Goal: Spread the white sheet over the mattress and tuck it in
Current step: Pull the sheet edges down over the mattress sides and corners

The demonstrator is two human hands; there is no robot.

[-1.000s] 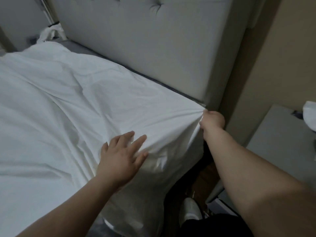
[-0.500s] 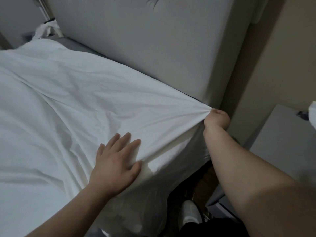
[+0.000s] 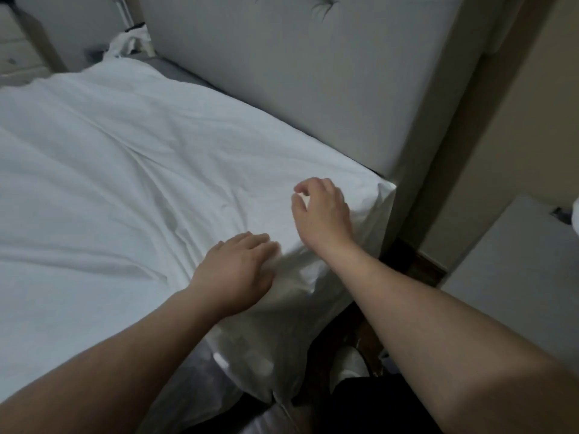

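Observation:
The white sheet (image 3: 131,170) covers the mattress up to its near right corner (image 3: 383,192) by the headboard. A strip of bare grey mattress (image 3: 175,72) shows along the headboard at the far end. My left hand (image 3: 238,270) lies flat on the sheet at the mattress's side edge, fingers straight, pressing the cloth down. My right hand (image 3: 322,211) hovers over the sheet just left of the corner, fingers loosely curled, holding nothing. Loose sheet (image 3: 266,355) hangs down the side of the bed below my left hand.
A grey padded headboard (image 3: 313,73) stands behind the mattress. A pale bedside cabinet (image 3: 513,270) sits to the right, with a narrow dark floor gap (image 3: 404,258) between it and the bed. Crumpled white cloth (image 3: 128,42) lies at the far corner. A white shoe (image 3: 354,364) shows below.
My right hand has let go of the sheet's corner and moved left, up over the mattress top. The corner now lies draped over the mattress corner. My left hand has stayed pressing the edge.

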